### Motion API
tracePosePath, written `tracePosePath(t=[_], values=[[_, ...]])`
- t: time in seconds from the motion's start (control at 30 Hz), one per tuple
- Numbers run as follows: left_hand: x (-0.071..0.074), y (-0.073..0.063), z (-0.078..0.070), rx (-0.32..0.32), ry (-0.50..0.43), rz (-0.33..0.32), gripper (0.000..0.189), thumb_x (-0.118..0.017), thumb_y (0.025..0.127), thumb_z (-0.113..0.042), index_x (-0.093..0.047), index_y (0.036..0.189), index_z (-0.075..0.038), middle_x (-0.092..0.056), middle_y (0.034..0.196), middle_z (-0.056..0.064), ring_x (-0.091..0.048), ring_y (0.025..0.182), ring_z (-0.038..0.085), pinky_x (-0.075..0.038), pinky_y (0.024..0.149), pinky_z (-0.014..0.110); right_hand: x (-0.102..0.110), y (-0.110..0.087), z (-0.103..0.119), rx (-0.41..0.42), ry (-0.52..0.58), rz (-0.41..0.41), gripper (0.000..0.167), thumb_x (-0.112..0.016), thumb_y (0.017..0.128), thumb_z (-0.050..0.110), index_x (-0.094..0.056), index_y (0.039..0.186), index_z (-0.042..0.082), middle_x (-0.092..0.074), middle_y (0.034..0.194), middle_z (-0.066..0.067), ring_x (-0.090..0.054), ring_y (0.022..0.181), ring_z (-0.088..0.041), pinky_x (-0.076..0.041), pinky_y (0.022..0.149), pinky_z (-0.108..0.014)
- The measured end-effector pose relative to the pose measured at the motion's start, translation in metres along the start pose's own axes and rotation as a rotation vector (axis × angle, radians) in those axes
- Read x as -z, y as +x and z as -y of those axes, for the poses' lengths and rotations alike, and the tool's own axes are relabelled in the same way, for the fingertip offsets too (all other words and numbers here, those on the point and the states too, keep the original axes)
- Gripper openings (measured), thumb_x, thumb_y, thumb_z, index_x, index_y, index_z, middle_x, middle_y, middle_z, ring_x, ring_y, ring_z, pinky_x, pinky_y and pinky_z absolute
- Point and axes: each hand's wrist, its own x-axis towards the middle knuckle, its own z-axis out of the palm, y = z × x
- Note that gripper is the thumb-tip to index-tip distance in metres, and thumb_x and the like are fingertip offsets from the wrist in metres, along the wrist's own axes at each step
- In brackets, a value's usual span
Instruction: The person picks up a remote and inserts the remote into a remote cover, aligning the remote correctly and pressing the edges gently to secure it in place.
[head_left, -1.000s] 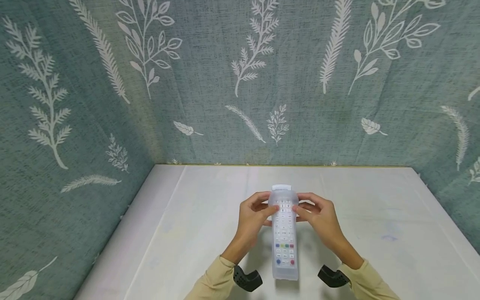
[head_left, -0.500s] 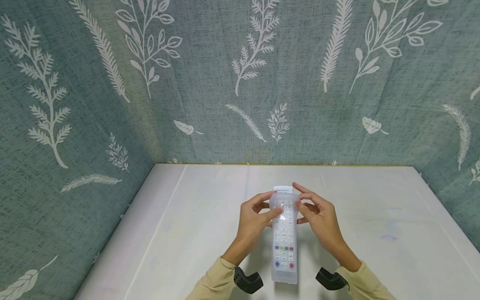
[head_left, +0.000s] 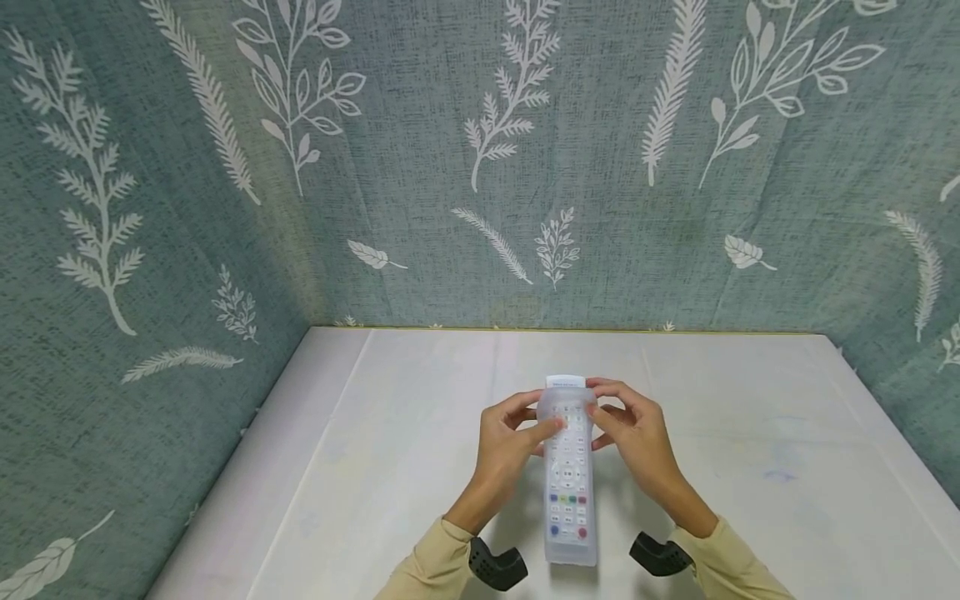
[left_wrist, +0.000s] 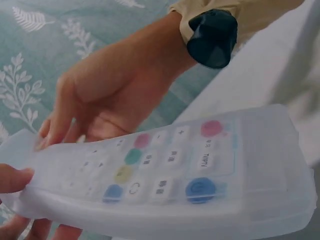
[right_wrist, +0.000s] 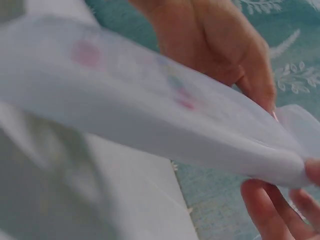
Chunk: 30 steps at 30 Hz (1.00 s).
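Note:
A white remote control (head_left: 567,473) with coloured buttons sits inside a translucent sleeve (head_left: 570,551). Its white far end (head_left: 566,381) sticks out past the sleeve's rim. My left hand (head_left: 504,442) grips the left side near that end, thumb on the button face and fingers around the edge. On the opposite side, my right hand (head_left: 637,429) pinches the sleeve's upper edge, its thumb on the front corner. The remote is held over the table, near end toward me. In the left wrist view, the coloured buttons (left_wrist: 134,156) show through the sleeve. Fingertips behind the remote are partly hidden.
A white table (head_left: 390,433) lies beneath the hands. Green leaf-patterned fabric (head_left: 420,167) rises behind it and along both sides. Dark wrist-worn devices (head_left: 498,565) sit at both cuffs.
The remote and sleeve have shifted slightly toward me. My left thumb has slid inward on the button face. My right index finger lifted off, then came back down to the far end.

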Motion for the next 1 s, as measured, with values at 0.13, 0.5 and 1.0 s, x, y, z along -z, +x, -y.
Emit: tracePosePath(t=[0.13, 0.5, 1.0], values=[[0.002, -0.0002, 0.0009, 0.006, -0.033, 0.034, 0.032, -0.073, 0.081, -0.005, -0.068, 0.112, -0.001, -0.064, 0.106, 0.012, -0.063, 0.086, 0.02, -0.056, 0.058, 0.032, 0.0033, -0.0006, -0.0022, -0.084, 0.044, 0.086, 0.031, -0.062, 0.089, 0.003, -0.054, 0.119, -0.003, -0.055, 0.12, -0.017, -0.066, 0.088, -0.019, -0.057, 0.059, -0.039], [0.0093, -0.0023, 0.0047, 0.037, -0.168, 0.061, 0.026, -0.067, 0.086, -0.004, -0.066, 0.108, 0.009, -0.057, 0.107, 0.01, -0.062, 0.094, 0.022, -0.058, 0.061, 0.04, 0.0048, 0.0002, -0.0021, -0.082, 0.017, 0.132, 0.048, -0.072, 0.08, -0.001, -0.054, 0.124, -0.002, -0.053, 0.124, -0.024, -0.066, 0.091, -0.025, -0.056, 0.065, -0.035], [0.0038, 0.0011, -0.0043, 0.074, -0.15, 0.028, 0.024, -0.07, 0.083, -0.005, -0.067, 0.104, 0.008, -0.06, 0.116, 0.009, -0.065, 0.092, 0.02, -0.056, 0.051, 0.033, 0.0047, -0.0057, -0.0003, -0.043, 0.037, 0.177, 0.052, -0.074, 0.074, -0.007, -0.055, 0.122, -0.003, -0.055, 0.118, -0.013, -0.067, 0.088, -0.026, -0.057, 0.065, -0.039]])
